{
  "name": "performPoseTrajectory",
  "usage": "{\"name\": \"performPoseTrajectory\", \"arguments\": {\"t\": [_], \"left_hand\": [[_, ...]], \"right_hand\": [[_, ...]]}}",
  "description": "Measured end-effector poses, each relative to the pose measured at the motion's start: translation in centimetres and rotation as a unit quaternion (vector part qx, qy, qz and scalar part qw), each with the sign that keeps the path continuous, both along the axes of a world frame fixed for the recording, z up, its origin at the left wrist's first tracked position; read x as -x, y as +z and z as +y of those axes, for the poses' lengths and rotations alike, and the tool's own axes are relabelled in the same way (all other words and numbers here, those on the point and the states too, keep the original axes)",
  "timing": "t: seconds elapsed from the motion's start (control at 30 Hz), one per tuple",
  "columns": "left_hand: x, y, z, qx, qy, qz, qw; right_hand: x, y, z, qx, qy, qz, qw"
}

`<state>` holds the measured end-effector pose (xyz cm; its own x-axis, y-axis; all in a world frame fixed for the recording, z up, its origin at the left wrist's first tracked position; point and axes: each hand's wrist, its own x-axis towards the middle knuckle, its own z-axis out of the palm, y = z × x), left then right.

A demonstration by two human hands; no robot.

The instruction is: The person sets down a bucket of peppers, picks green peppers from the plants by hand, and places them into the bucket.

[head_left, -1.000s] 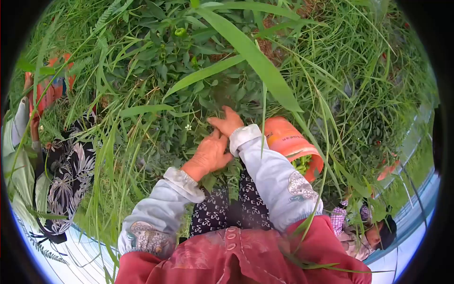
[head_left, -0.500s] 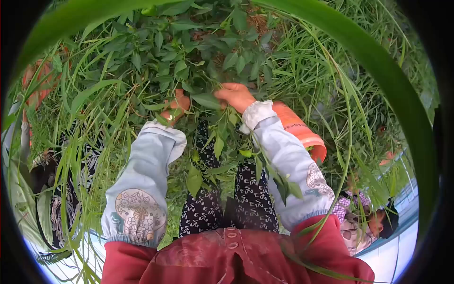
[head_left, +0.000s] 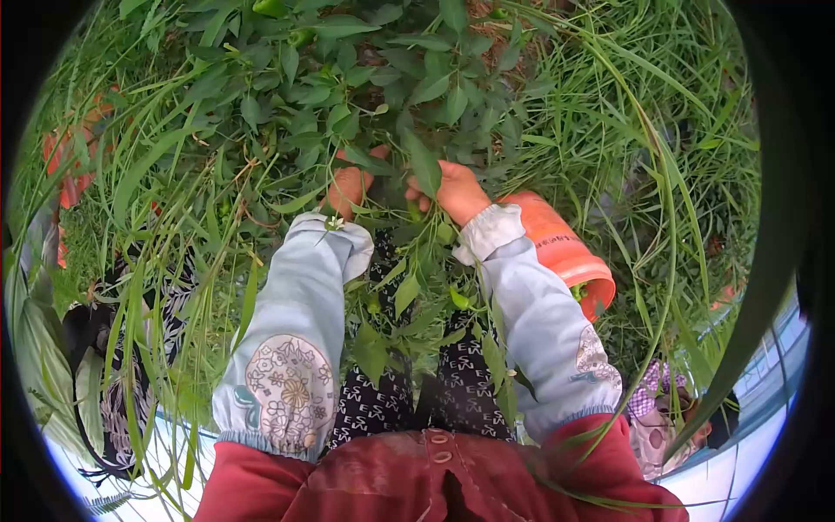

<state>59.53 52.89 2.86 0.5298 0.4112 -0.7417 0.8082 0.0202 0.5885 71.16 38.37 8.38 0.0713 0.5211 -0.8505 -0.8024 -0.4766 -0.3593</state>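
Note:
My left hand [head_left: 350, 186] reaches into the leaves of a green pepper plant [head_left: 304, 104], its fingers mostly hidden by foliage. Just to the right, my right hand [head_left: 461, 190] is closed, its fingers curled beside a broad leaf [head_left: 423, 165]; what they grip is hidden. Leafy stems hang below both hands, with a small green pepper [head_left: 458, 298] among them. More green peppers [head_left: 301, 36] show at the top of the plant. An orange bucket [head_left: 557, 239] lies tilted beside my right forearm, with green peppers [head_left: 580, 291] visible at its mouth.
Tall grass [head_left: 600, 113] surrounds the plant on both sides, and a long blade crosses the right edge close to the camera. Another person [head_left: 665, 418] is low at the right. At the left are an orange item [head_left: 74, 161] and dark patterned fabric [head_left: 130, 383].
Both hands have shifted right and slightly down in view. The bucket also appears further right as the view moves. The large blurred blade that arched across the top now hangs along the right edge.

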Motion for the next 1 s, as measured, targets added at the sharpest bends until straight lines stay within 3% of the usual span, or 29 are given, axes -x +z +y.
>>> {"name": "performPoseTrajectory", "arguments": {"t": [0.07, 0.1, 0.4, 0.47, 0.5, 0.53, 0.6, 0.63, 0.8, 1.0], "left_hand": [[0.2, -0.6, 0.4, -0.012, -0.012, 0.05, 0.999], [1.9, -2.6, 0.3, -0.084, -0.113, 0.036, 0.989], [0.9, -0.2, -1.2, 0.008, 0.105, -0.008, 0.994], [0.8, -0.1, -1.1, 0.015, 0.132, -0.016, 0.991], [0.6, -0.3, -0.9, 0.02, 0.145, -0.02, 0.989], [0.2, -0.6, -0.8, 0.024, 0.157, -0.025, 0.987], [-1.0, -1.7, -0.7, 0.033, 0.179, -0.041, 0.983], [-1.4, -2.4, -0.8, 0.036, 0.186, -0.049, 0.981], [1.2, -1.3, -0.7, 0.07, 0.189, -0.023, 0.979], [4.0, -0.2, 0.3, 0.132, 0.24, 0.004, 0.962]], "right_hand": [[-0.6, 0.0, -0.4, -0.003, 0.003, 0.001, 1.0], [-0.9, -0.3, -0.7, -0.003, 0.007, 0.003, 1.0], [-3.3, -0.5, -0.5, -0.008, 0.031, 0.0, 0.999], [-3.2, -1.5, -0.7, -0.01, -0.019, 0.009, 1.0], [-4.5, -1.8, -0.2, 0.006, 0.139, -0.037, 0.99], [-3.9, -1.8, -0.1, 0.003, 0.143, -0.04, 0.989], [-2.6, -0.6, 0.1, -0.013, 0.006, -0.069, 0.998], [-2.5, 0.1, 0.6, 0.016, 0.063, -0.068, 0.996], [-2.7, 1.0, 0.3, 0.008, 0.032, -0.037, 0.999], [-2.4, -0.4, 0.3, -0.011, 0.122, -0.056, 0.991]]}}
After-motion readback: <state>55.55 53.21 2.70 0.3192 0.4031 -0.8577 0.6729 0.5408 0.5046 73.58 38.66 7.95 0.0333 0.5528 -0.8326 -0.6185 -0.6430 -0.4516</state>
